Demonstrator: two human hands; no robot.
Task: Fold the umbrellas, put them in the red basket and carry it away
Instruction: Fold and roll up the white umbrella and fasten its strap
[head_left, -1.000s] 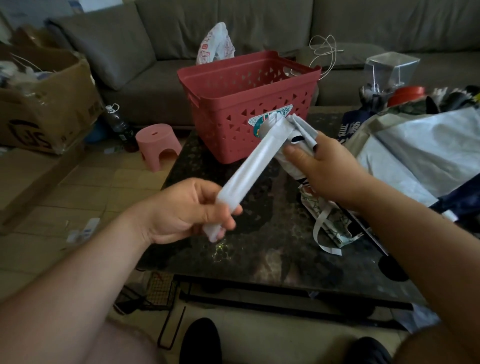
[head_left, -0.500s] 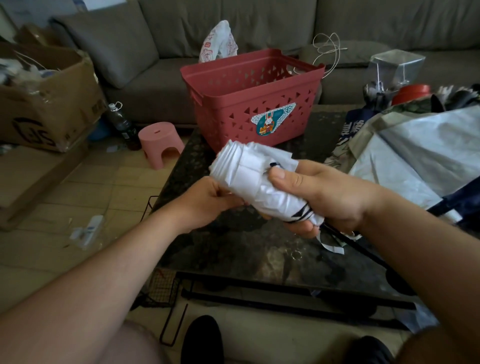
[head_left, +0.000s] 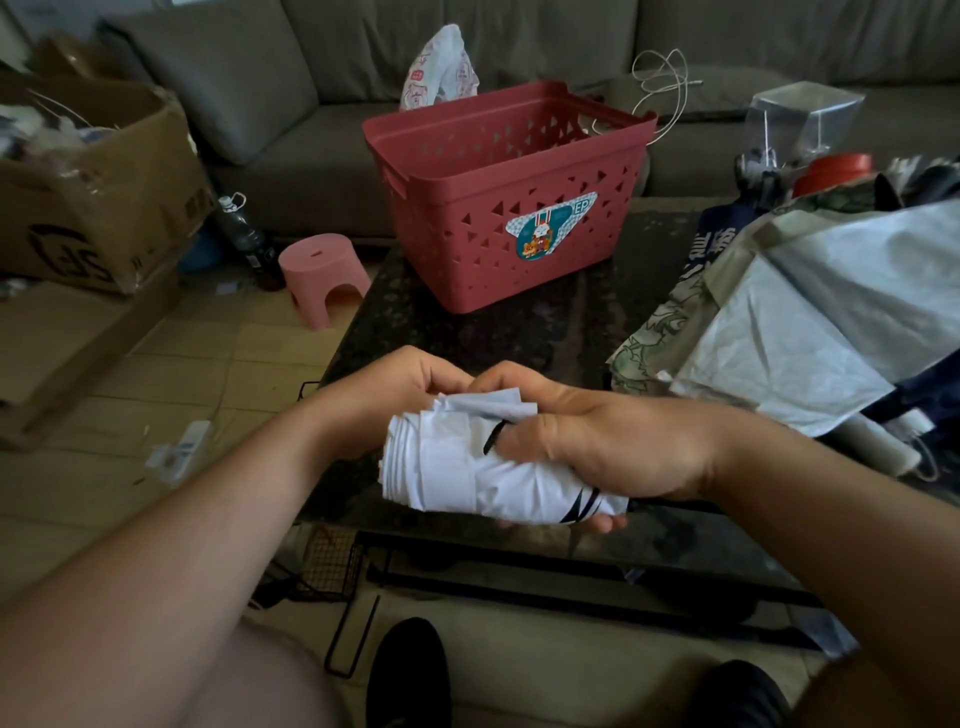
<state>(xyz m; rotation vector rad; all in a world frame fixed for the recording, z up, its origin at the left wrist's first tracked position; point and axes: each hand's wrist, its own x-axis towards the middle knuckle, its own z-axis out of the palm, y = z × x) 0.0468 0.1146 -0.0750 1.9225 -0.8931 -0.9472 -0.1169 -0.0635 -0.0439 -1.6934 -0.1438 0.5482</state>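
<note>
Your right hand (head_left: 602, 447) and left hand (head_left: 400, 384) both close their fingers around the rolled white fabric umbrella (head_left: 467, 467) above the dark counter (head_left: 467, 332).

A grey sofa (head_left: 519, 47) runs along the back, one big cushion (head_left: 218, 73) leaning at its left end. Before it stands a dark stone table (head_left: 467, 332). The tiled floor (head_left: 171, 379) to the left holds a pink stool (head_left: 324, 275), a bottle (head_left: 241, 231) and an open carton (head_left: 104, 197). Light is dim.
</note>
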